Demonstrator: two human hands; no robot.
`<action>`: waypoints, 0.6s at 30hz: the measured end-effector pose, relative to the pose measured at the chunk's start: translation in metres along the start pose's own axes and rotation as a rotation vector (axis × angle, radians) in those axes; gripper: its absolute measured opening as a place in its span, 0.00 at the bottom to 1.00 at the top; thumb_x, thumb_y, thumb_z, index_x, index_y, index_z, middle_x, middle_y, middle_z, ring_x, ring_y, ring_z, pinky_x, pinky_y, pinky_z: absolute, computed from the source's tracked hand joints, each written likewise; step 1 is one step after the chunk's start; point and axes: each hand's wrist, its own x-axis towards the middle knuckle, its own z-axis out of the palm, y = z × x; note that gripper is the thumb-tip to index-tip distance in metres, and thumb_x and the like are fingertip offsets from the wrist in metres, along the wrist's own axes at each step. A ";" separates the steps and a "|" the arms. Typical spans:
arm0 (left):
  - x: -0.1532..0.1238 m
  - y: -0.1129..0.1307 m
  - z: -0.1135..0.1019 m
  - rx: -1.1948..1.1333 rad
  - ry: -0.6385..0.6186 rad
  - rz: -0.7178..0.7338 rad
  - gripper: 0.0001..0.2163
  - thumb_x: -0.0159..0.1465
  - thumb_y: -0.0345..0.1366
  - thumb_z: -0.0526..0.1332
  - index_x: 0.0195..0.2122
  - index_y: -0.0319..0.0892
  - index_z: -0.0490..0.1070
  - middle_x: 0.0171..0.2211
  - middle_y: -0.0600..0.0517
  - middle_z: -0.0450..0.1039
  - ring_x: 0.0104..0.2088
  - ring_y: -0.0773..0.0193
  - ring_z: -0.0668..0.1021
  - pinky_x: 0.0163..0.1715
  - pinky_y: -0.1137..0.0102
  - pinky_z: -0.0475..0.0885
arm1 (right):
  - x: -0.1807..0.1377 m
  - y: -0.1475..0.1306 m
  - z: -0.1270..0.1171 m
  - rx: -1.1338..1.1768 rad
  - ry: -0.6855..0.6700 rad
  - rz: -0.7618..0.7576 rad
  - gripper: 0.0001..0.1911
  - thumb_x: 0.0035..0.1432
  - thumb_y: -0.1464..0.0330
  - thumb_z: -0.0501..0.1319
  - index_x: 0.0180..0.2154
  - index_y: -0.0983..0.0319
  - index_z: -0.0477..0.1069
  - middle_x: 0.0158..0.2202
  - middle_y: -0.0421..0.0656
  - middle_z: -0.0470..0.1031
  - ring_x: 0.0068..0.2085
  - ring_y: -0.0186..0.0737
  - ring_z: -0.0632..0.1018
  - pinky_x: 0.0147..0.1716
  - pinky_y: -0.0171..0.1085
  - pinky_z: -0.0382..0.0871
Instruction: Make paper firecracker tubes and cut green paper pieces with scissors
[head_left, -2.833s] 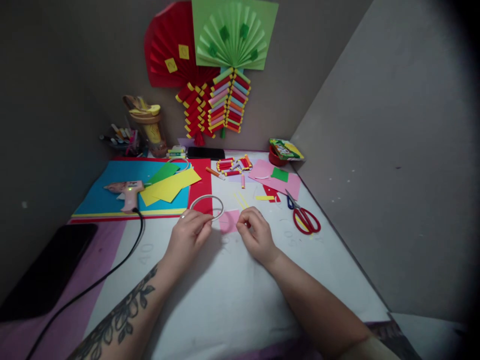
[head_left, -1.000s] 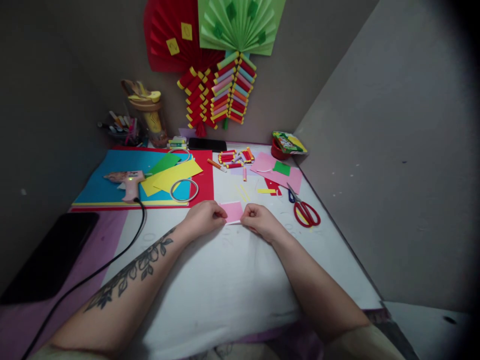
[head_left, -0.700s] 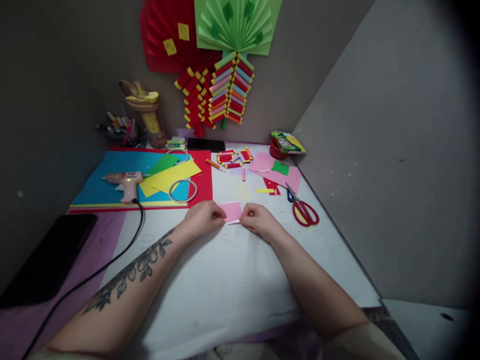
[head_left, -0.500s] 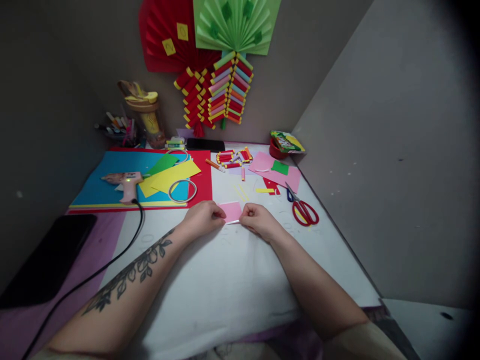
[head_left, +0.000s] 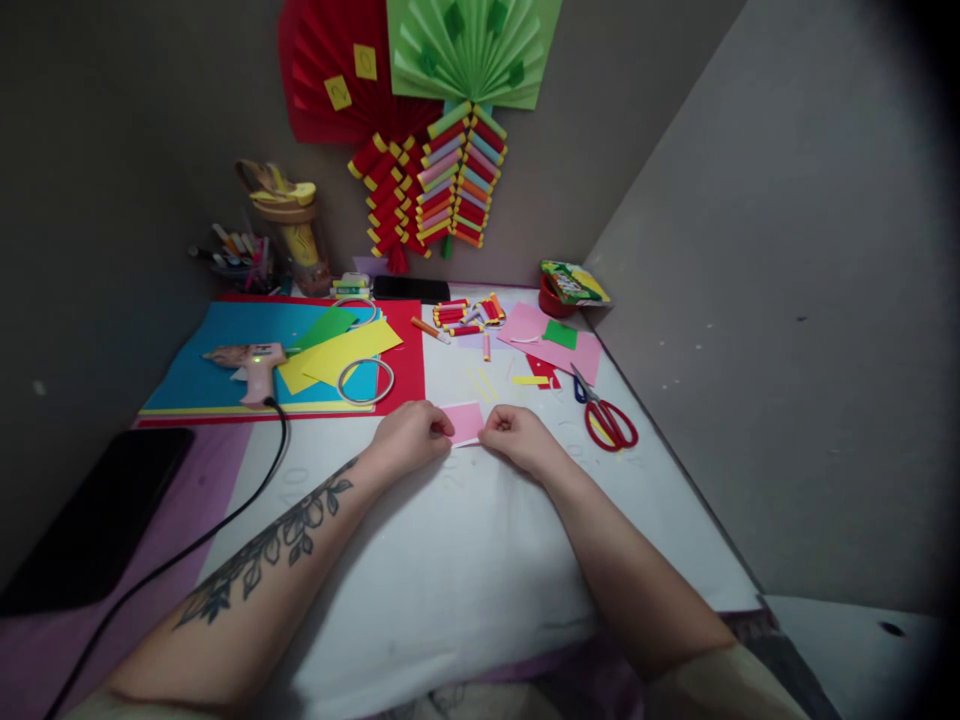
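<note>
small paper (head_left: 465, 423) was pink | scissor handles (head_left: 610, 424) were red | glue gun (head_left: 259, 370) was pink | forearm tattoo (head_left: 289, 530) was dark, leafy

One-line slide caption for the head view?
Left hand and right hand hold a small pink paper over the white work surface, glue gun at left, scissors at right.

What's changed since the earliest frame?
The left hand let go of the nearer ring, which moved left onto the coloured sheets. The left hand and right hand now hold the small pink paper, its near edge showing a pale strip. Glue gun and scissors stayed put.
</note>
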 end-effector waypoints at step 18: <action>0.001 0.002 -0.001 -0.001 -0.008 -0.014 0.09 0.50 0.34 0.60 0.32 0.46 0.77 0.35 0.52 0.77 0.37 0.59 0.75 0.31 0.71 0.66 | 0.004 0.003 0.001 -0.441 0.066 -0.063 0.04 0.44 0.69 0.56 0.22 0.61 0.67 0.19 0.37 0.67 0.22 0.31 0.66 0.22 0.30 0.53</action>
